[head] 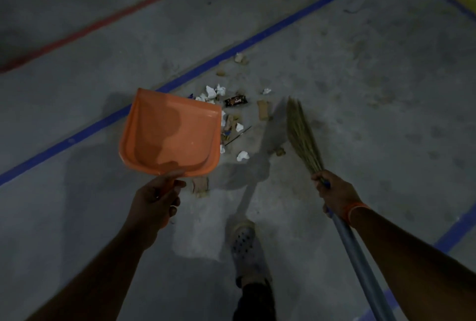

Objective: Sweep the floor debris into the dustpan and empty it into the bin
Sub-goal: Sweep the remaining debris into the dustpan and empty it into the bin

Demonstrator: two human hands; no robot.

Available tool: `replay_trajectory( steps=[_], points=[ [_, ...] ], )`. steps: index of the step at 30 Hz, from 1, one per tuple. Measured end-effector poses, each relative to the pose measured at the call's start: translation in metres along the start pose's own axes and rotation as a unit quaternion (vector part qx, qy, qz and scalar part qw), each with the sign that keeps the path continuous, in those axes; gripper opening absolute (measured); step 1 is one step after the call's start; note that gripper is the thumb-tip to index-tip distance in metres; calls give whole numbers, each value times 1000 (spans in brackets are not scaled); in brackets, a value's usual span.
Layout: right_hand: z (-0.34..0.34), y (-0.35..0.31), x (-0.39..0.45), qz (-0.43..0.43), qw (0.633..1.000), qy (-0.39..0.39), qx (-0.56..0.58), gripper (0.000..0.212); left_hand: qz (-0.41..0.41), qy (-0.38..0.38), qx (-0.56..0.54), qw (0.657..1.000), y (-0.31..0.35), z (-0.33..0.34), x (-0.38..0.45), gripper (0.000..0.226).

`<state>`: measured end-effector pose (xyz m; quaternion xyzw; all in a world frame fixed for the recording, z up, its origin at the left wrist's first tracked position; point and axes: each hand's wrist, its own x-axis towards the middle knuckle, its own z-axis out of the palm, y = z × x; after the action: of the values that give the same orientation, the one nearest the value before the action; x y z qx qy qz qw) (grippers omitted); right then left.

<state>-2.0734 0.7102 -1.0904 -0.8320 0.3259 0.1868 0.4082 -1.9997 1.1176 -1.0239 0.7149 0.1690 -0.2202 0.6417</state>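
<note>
Orange dustpan (170, 132) gripped by handle in left hand (154, 205), empty, mouth toward litter (231, 114) at 12 o'clock; grass broom (304, 138) clasped in right hand (334, 192), at 3 o'clock of litter, ready for sweeping.

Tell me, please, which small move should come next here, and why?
Probably lower the orange dustpan, gripped by the left hand, to the floor beside the debris. It looks empty and raised, while the broom in the right hand waits on the litter's far side.

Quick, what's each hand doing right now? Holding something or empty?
Left hand: closed around the handle of the orange plastic dustpan.
Right hand: closed around the straw broom with the grey handle.
</note>
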Motion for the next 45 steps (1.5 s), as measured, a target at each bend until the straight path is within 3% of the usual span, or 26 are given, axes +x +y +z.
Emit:
replay_trajectory(
  steps=[7, 14, 21, 27, 35, 45],
  points=[
    [29, -15, 57, -49, 994, -83, -59, 14, 9, 27, -46, 999, -20, 23, 52, 36],
    [25, -29, 26, -74, 990, -122, -15, 16, -1, 55, -45, 997, -13, 37, 29, 35],
    [-18, 52, -35, -71, 993, -83, -43, 17, 19, 101, -36, 994, -29, 39, -32, 29],
    [17, 103, -71, -40, 990, -124, -55, 14, 31, 95, -60, 993, -63, 42, -83, 36],
    [47, 23, -55, -89, 981, -170, 3, 19, -13, 134, -80, 988, -77, 30, -97, 36],
    [-54, -45, 33, -133, 976, -167, -46, 16, -15, 166, -117, 979, -19, 41, -42, 35]
  ],
)
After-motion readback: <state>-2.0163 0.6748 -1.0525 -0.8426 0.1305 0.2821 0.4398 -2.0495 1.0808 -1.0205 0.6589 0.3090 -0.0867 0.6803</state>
